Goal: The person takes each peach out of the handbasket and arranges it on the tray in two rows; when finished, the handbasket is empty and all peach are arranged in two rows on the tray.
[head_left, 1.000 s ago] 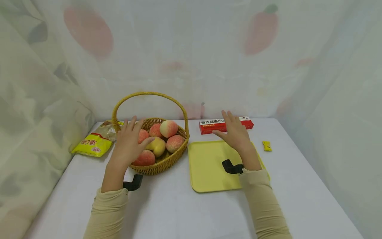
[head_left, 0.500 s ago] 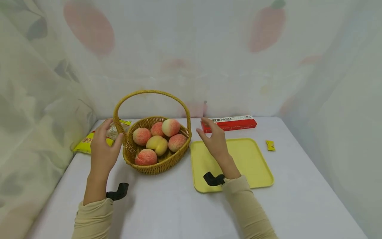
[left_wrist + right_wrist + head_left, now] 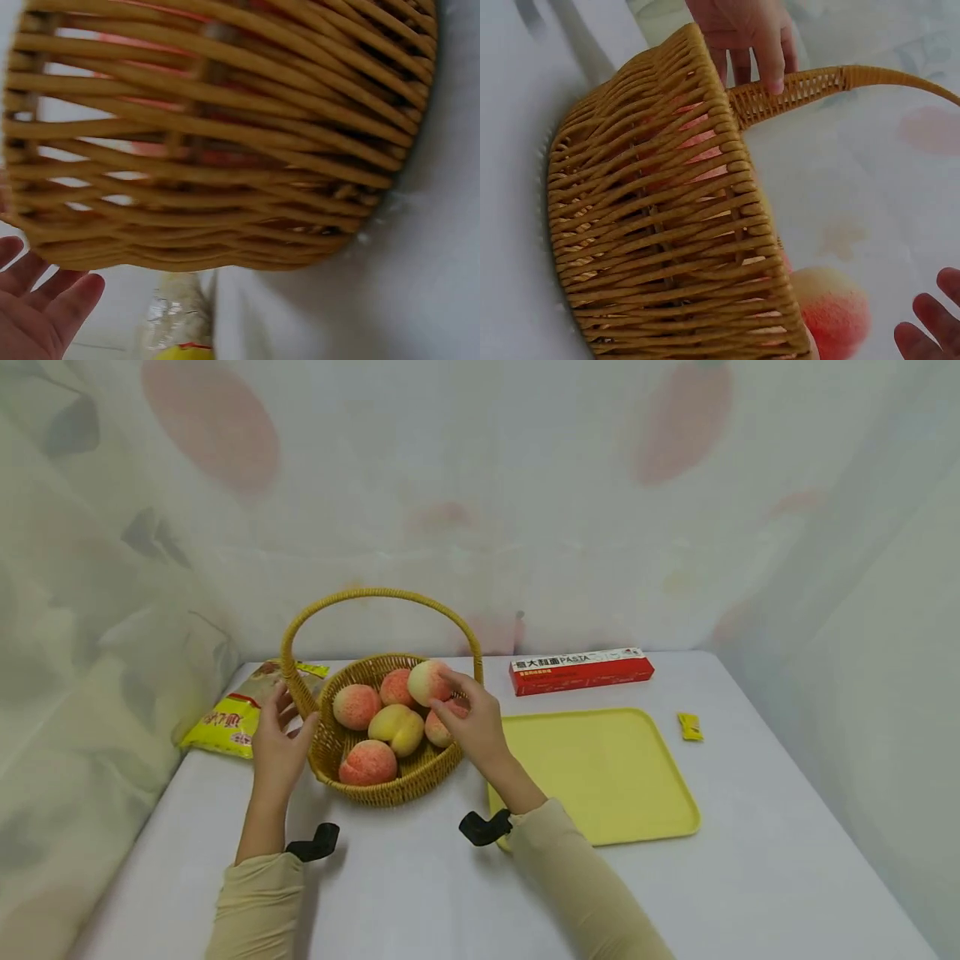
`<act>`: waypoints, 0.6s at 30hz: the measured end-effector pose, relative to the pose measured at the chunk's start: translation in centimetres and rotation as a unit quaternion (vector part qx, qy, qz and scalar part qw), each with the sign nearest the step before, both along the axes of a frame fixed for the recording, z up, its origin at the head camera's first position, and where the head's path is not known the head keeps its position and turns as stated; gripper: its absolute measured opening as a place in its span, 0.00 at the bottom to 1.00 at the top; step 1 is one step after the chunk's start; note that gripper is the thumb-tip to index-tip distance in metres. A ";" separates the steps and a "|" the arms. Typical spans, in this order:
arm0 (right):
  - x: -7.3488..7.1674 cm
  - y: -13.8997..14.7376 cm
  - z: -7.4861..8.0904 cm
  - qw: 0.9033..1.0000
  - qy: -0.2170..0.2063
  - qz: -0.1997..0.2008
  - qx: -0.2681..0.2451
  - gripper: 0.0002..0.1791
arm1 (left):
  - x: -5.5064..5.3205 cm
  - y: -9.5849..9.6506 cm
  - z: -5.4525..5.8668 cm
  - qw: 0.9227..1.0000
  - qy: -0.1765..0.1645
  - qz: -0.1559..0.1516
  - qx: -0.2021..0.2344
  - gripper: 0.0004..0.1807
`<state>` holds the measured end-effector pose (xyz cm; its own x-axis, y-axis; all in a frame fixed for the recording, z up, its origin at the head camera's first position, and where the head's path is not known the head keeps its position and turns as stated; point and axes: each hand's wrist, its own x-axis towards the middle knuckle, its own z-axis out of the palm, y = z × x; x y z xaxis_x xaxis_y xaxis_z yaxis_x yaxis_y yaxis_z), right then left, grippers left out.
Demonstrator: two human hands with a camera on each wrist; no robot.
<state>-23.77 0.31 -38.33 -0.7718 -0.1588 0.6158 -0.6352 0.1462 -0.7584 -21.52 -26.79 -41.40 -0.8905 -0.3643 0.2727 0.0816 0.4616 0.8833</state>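
A wicker basket (image 3: 401, 789) with a tall arched handle stands on the table, holding several pink-red peaches (image 3: 367, 762) and a yellow one (image 3: 396, 729). My left hand (image 3: 281, 743) is at the basket's left side, thumb and fingers spread about the foot of the handle; in the right wrist view its thumb overlaps the handle (image 3: 802, 88). Whether it presses on the wicker I cannot tell. Over the basket's right side reaches my right hand (image 3: 480, 727), fingers slightly bent and parted, beside a pale peach (image 3: 427, 682). The right wrist view shows its fingertips (image 3: 919, 341) apart from the basket.
Right of the basket lies a yellow tray (image 3: 592, 777), with a red and white pasta box (image 3: 581, 672) behind it. A small yellow packet (image 3: 690, 727) lies farther right. A yellow bag (image 3: 225, 727) sits left of the basket, near the curtain.
My right hand has moved left from above the tray to the basket's right side. My left hand went out left of the basket, then came back in to the handle's foot.
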 end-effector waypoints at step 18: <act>-5.3 -3.9 -1.6 0.985 -0.144 -0.080 0.057 0.28 | -1.3 -0.7 -2.5 0.998 -0.052 -0.005 0.033 0.23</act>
<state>-29.10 -3.55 -39.97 -0.9328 -0.0771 0.3520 -0.3575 0.3214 -0.8769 -22.85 -27.52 -43.88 -0.9166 -0.3690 0.1538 -0.0085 0.4026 0.9153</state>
